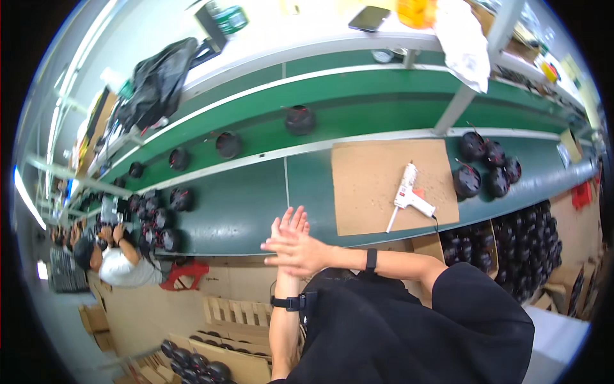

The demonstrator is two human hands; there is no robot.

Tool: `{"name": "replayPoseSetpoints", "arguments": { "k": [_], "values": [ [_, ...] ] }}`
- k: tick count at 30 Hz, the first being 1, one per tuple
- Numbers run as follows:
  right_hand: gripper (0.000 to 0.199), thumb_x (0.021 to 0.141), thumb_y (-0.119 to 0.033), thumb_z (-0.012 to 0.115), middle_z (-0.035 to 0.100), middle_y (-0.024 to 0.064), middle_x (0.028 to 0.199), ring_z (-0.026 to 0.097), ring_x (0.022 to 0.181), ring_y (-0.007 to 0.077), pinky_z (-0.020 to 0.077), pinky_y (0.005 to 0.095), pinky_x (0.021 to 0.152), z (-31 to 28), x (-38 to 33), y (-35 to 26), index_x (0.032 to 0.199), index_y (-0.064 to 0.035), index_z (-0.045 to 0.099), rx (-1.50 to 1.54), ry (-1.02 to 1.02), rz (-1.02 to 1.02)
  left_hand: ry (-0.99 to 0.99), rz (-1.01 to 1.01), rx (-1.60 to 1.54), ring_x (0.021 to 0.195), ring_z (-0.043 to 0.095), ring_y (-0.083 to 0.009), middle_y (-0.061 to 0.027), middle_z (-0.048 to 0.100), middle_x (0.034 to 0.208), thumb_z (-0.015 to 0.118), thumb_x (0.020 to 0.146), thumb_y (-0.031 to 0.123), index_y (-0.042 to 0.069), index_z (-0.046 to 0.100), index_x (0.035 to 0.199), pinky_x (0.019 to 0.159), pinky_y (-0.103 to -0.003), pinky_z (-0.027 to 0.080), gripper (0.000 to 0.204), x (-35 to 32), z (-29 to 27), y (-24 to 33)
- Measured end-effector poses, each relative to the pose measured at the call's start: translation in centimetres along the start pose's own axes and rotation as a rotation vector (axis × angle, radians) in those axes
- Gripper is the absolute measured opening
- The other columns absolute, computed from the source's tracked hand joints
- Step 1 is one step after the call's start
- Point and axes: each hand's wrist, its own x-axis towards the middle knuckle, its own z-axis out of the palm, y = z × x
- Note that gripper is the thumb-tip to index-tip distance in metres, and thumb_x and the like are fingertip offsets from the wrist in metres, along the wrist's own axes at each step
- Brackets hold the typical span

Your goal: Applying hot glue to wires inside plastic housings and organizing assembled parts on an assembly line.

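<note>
In front of my body, near the green bench's edge, my left hand (294,223) points away from me with its fingers stretched out. Across its palm and wrist lies my right hand (299,251), fingers straight and flat; neither hand holds anything. Part of the left palm is hidden behind the right hand. To the right of both hands, a white glue gun (407,195) rests on a brown cardboard sheet (361,185), its nozzle stand toward me and a dark cord at its handle.
Black round housings with red wires (495,153) cluster right of the cardboard; more housings (157,221) stand at the left. Several sit on the green conveyor (256,125) behind a pale rail. A co-worker (121,259) sits at far left. Boxes of dark parts (527,246) stand below right.
</note>
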Motion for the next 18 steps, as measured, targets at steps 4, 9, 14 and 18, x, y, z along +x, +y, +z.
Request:
{"name": "replayPoseSetpoints", "arguments": {
  "k": [4,9,14,18],
  "values": [
    [0.049,0.089,-0.032,0.061,0.046,0.018,0.145,0.04,0.136,0.0418,0.0305,0.0549,0.112,-3.8,-3.3,4.1,0.134,-0.0123,0.056,-0.053,0.259,0.491,-0.147,-0.138,0.25,0.121,0.056,-0.0226,-0.0133,0.056,0.132,0.046,0.1,0.036,0.006,0.046,0.138,0.103,-0.04,0.045,0.048,2.6,3.7,-3.3],
    [0.041,0.072,-0.007,0.067,0.055,0.0232,0.127,0.05,0.124,0.0415,0.0415,0.0505,0.104,-9.8,-19.4,7.8,0.113,-0.0058,0.063,-0.498,0.397,1.001,-0.59,-0.111,1.653,0.11,0.065,-0.0203,-0.0097,0.068,0.12,0.065,0.093,0.023,0.005,0.06,0.129,0.093,-0.037,0.052,0.041,8.0,2.9,-2.4],
    [0.075,0.068,-0.001,0.068,0.036,0.0319,0.142,0.04,0.128,0.0509,0.0404,0.0501,0.106,-13.6,-29.0,3.9,0.138,-0.0022,0.042,-0.678,0.034,1.697,-0.263,0.328,1.727,0.102,0.067,-0.0323,-0.0197,0.069,0.109,0.077,0.079,0.021,0.001,0.059,0.124,0.092,-0.04,0.052,0.052,21.3,-1.3,3.7],
    [0.084,0.068,-0.003,0.068,0.035,0.0324,0.142,0.038,0.129,0.051,0.0387,0.052,0.106,-13.4,-28.9,4.5,0.145,-0.0045,0.033,-0.678,-0.092,1.768,-0.103,0.696,1.782,0.132,0.04,-0.0455,-0.0302,0.037,0.144,0.085,0.068,0.028,0.006,0.028,0.148,0.107,-0.049,0.04,0.101,32.9,1.1,6.6]
  ]
}}
